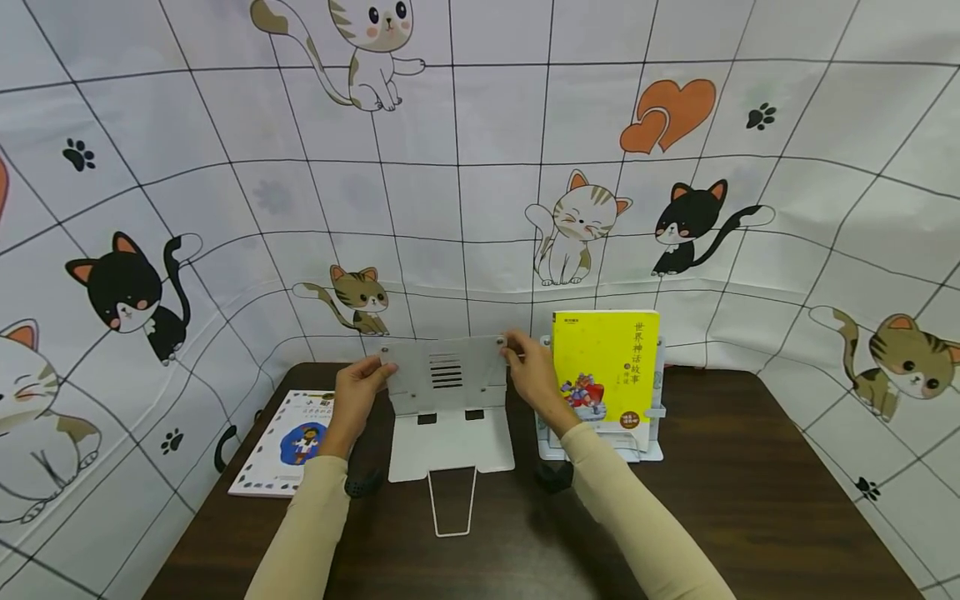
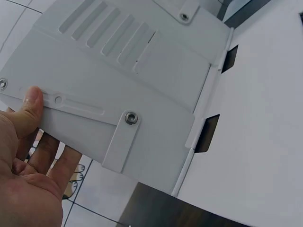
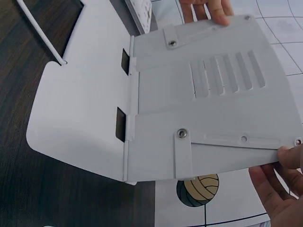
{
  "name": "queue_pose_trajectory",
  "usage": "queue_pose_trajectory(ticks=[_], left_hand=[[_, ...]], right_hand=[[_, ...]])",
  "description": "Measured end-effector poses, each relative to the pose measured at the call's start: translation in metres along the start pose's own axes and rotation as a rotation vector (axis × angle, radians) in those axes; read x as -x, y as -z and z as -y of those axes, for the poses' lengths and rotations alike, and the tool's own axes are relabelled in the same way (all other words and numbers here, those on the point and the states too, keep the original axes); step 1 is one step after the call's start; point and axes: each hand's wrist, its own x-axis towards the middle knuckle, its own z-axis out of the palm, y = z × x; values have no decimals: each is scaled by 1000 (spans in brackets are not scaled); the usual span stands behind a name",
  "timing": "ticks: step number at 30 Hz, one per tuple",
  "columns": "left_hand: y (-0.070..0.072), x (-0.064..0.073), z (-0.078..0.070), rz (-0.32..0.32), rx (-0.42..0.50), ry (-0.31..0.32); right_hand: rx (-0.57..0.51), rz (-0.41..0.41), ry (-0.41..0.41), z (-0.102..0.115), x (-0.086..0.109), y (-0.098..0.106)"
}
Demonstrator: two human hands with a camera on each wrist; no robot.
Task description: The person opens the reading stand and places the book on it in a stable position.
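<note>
A white metal book stand (image 1: 450, 442) is unfolded in the middle of the table, its flat base on the tabletop and its slotted back plate (image 3: 161, 90) raised on hinges. A wire loop (image 1: 453, 534) extends from the base's front edge. My left hand (image 1: 356, 398) pinches the back plate's left edge, thumb on the near face and fingers behind. The right hand (image 1: 534, 375) grips the opposite edge near the top corner in the same way. Narrow riveted arms (image 2: 120, 146) lie along both sides of the plate.
Right of the stand, a yellow book (image 1: 607, 358) leans upright on a second white book stand (image 1: 654, 454). A white picture-covered book (image 1: 262, 450) lies flat on the dark table (image 1: 720, 500) at left. A cat-print cloth (image 1: 495, 200) hangs behind.
</note>
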Motion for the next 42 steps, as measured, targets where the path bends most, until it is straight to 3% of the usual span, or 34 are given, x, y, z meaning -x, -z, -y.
queue_pose_trajectory(ticks=[4, 8, 12, 14, 16, 18, 23, 27, 29, 33, 38, 42], left_hand=[[-8, -12, 2, -14, 24, 1], [-14, -21, 3, -20, 67, -9], [-19, -26, 4, -15, 109, -12], [-20, -26, 3, -9, 118, -17], [-21, -27, 3, -8, 123, -26], [-22, -28, 4, -9, 116, -36], [-24, -29, 5, -18, 116, -32], [-26, -29, 6, -11, 121, -30], [-26, -28, 6, -8, 122, -34], [-26, -27, 9, 0, 127, -30], [-24, -23, 10, 10, 131, -25], [-23, -21, 9, 11, 135, -40]], right_hand=[[-6, 20, -26, 2, 2, 5], [25, -2, -1, 9, 10, 11], [76, -71, 103, 18, 27, 16], [101, -36, 189, 24, 38, 16], [131, 69, 273, 29, 50, 14], [164, 226, 342, 33, 62, 11], [273, 634, 414, 38, 98, -10], [410, 830, 481, 31, 128, -31], [462, 852, 506, 27, 140, -41], [481, 812, 483, 23, 154, -52], [453, 802, 470, 21, 155, -57], [487, 800, 505, 21, 150, -62]])
